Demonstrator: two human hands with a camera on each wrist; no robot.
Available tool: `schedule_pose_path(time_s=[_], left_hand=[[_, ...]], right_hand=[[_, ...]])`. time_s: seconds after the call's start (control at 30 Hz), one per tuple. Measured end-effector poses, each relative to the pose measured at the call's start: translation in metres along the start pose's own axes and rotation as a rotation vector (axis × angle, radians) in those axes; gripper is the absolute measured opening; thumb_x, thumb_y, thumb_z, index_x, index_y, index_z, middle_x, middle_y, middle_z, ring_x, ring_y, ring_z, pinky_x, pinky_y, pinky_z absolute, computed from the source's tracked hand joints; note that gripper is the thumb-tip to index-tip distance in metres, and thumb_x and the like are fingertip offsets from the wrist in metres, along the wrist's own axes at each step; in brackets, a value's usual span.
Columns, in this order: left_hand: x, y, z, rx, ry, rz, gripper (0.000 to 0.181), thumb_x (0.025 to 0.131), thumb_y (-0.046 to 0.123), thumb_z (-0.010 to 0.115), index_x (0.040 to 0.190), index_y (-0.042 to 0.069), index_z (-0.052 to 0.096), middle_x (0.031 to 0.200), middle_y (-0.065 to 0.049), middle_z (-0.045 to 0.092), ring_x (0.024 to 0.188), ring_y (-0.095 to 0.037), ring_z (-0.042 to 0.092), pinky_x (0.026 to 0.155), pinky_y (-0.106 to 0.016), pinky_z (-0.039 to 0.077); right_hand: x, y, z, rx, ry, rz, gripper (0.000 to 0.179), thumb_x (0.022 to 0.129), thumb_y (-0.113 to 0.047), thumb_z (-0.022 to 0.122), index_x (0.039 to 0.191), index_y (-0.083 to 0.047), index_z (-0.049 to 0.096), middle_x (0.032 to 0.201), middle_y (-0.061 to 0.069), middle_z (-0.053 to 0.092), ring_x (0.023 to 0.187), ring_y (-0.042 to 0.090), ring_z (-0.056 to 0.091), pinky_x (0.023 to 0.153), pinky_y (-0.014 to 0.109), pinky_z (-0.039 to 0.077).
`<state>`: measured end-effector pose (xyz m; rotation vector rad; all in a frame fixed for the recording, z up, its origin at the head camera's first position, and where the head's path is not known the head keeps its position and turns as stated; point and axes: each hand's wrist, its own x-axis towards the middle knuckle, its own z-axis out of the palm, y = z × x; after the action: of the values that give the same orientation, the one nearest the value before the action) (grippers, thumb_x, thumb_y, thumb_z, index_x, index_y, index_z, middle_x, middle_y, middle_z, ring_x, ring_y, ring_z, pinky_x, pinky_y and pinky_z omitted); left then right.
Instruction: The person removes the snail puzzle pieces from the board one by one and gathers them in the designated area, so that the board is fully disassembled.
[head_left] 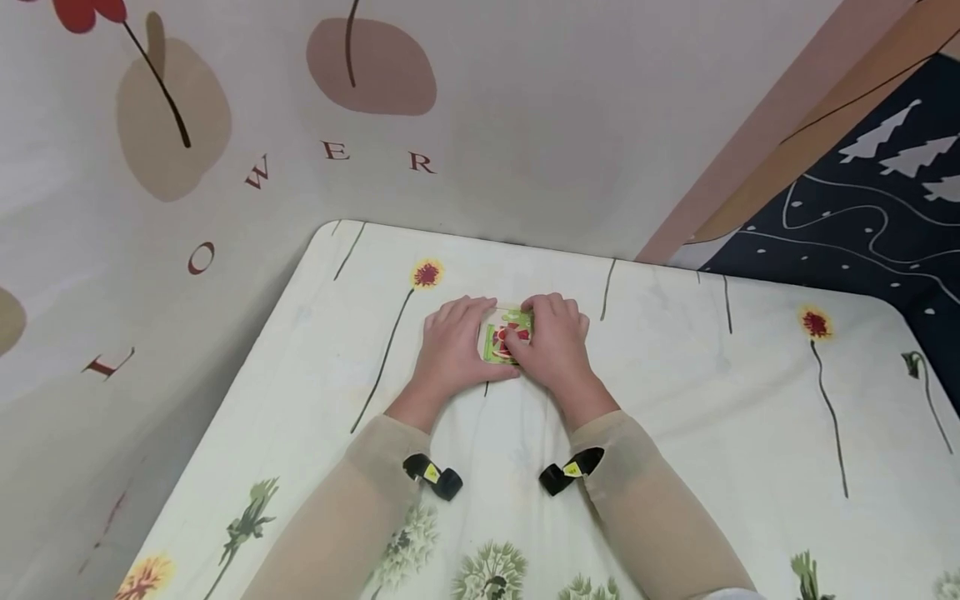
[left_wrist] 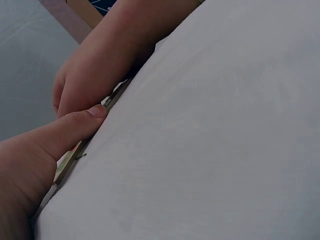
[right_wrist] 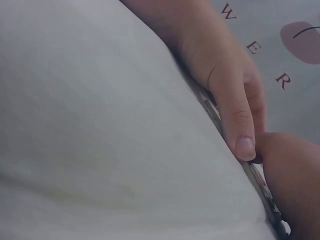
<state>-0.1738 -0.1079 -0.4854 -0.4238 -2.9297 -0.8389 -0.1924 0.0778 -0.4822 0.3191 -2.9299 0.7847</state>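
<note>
Little flat piece (head_left: 497,337) is green with red and white bits. Tablecloth (head_left: 712,458) is off-white, red-and-yellow flowers (head_left: 427,273) near the back edge and back right corner. Sleeves (head_left: 345,500) are plain beige, wrist cams (head_left: 448,484) black with yellow, and the wall panel (head_left: 832,208) past that corner's navy with white trees.

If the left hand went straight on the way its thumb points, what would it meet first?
Most likely the right hand, close ahead of the left hand; depth leaves it unclear whether the two already touch.
</note>
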Motion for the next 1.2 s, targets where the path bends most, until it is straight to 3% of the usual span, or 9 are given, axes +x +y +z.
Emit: schedule_pose_path(time_s=[0.43,0.97,1.2], left_hand=[[-0.0003,0.0012,-0.0025,0.004,-0.009,-0.006,0.105,0.071,0.066,0.091,0.156,0.02,0.052,0.154,-0.003,0.052,0.141,-0.028,0.042,0.113,-0.055,0.033],[0.0007,0.0004,-0.0022,0.02,-0.005,-0.009,0.103,0.07,0.067,0.09,0.155,0.021,0.053,0.154,-0.004,0.052,0.141,-0.028,0.043,0.112,-0.055,0.034],[0.0003,0.0006,-0.0011,0.01,0.003,-0.004,0.103,0.071,0.067,0.09,0.155,0.02,0.053,0.154,-0.004,0.052,0.141,-0.028,0.043,0.113,-0.055,0.033]], right_hand=[[-0.0015,-0.0019,-0.0024,-0.069,0.005,0.001,0.04,0.096,-0.042,0.07,0.123,-0.013,0.069,0.12,0.008,0.058,0.115,0.034,0.048,0.098,0.056,0.035],[-0.0047,-0.0032,-0.0064,-0.054,0.034,-0.03,0.044,0.091,-0.044,0.071,0.124,-0.014,0.074,0.116,0.008,0.06,0.109,0.034,0.05,0.094,0.056,0.037],[-0.0044,-0.0028,-0.0057,-0.057,0.027,-0.027,0.045,0.092,-0.045,0.07,0.124,-0.014,0.073,0.118,0.008,0.06,0.117,0.036,0.047,0.096,0.057,0.037]])
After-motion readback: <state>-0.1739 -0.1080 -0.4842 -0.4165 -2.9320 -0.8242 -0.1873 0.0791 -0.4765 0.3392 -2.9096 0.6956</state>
